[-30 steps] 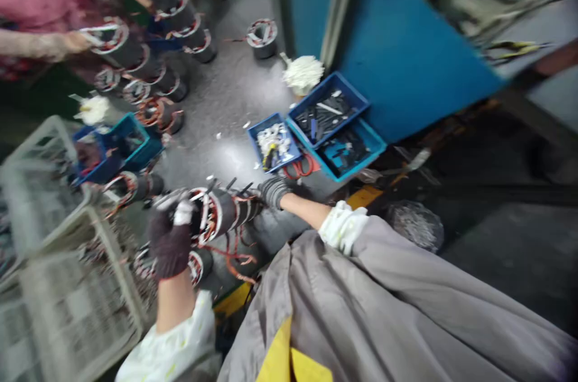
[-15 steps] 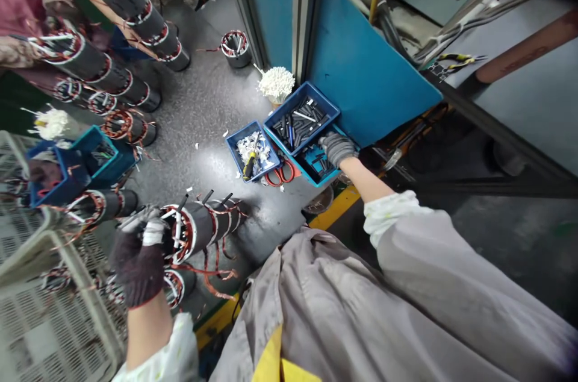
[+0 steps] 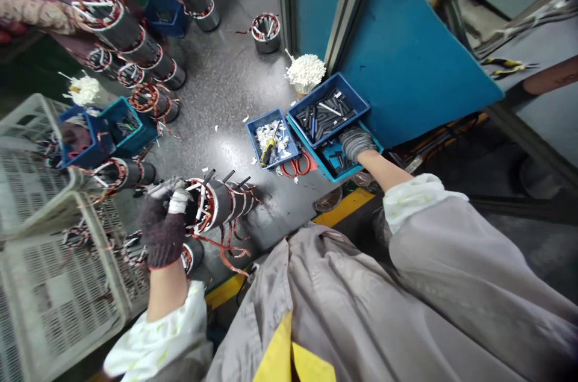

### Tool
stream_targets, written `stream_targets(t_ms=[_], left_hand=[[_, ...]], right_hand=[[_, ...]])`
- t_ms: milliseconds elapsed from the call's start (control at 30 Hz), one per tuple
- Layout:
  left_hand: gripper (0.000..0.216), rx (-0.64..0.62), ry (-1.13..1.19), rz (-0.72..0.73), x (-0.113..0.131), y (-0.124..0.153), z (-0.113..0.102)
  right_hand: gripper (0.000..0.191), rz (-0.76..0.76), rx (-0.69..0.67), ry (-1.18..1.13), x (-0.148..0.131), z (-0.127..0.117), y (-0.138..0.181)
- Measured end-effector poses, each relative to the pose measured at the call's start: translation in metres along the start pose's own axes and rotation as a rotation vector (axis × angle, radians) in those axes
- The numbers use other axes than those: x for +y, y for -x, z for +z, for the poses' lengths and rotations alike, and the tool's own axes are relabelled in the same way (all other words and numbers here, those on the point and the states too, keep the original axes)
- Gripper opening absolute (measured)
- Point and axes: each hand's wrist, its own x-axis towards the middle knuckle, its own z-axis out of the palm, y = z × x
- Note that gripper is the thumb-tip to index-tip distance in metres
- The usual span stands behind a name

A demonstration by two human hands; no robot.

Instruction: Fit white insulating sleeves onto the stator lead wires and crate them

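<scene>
My left hand point(image 3: 163, 226), in a dark glove, is closed on the rim of a stack of motor stators point(image 3: 222, 200) with copper windings, which leans on the grey table point(image 3: 226, 87). My right hand point(image 3: 356, 142), in a grey glove, reaches down into a teal bin point(image 3: 331, 169) of small dark parts; its fingers are hidden inside. Just behind it sits a blue bin of black sleeves point(image 3: 327, 108). A smaller blue bin point(image 3: 272, 137) holds white scraps and a yellow-handled tool, with red scissors point(image 3: 295, 165) beside it.
Other people's hands point(image 3: 67, 11) hold stator stacks point(image 3: 135, 44) at the far left. White plastic crates point(image 3: 49, 249) stand at my left. More blue bins point(image 3: 106, 132), bundles of white ties point(image 3: 306, 70), a single stator point(image 3: 266, 31) and a blue panel point(image 3: 406, 50) surround the table.
My right hand left the stator stack, swung right and went down into the teal bin. My left hand has kept its hold on the stack's rim. The view shifted.
</scene>
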Motion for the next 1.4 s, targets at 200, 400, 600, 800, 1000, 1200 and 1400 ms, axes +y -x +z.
stream_targets(t_ms=[200,400,600,800,1000,1200,1400], left_hand=[[0.032,-0.024,0.013,0.028,-0.001,0.005,0.003],[0.029,-0.025,0.060,0.028,-0.003,0.008,0.003],[0.030,-0.014,0.099,0.023,0.002,0.008,0.003],[0.034,0.002,0.082,0.029,0.002,0.008,0.006],[0.030,-0.011,0.103,0.029,0.001,0.009,0.007],[0.027,-0.012,0.113,0.026,-0.004,0.011,0.009],[0.029,-0.034,0.107,0.013,-0.003,0.012,0.011]], right_hand=[[0.027,-0.015,0.028,-0.401,0.002,0.011,0.052],[0.029,-0.147,-0.314,-1.048,-0.119,0.078,0.109],[0.018,-0.130,-0.270,-0.904,-0.196,0.119,0.101],[0.020,-0.153,-0.281,-0.968,-0.208,0.125,0.098],[0.026,-0.308,-0.296,-0.732,-0.219,0.123,0.093],[0.024,-0.339,-0.351,-0.640,-0.236,0.126,0.085],[0.033,-0.249,-0.247,-0.669,-0.214,0.126,0.088]])
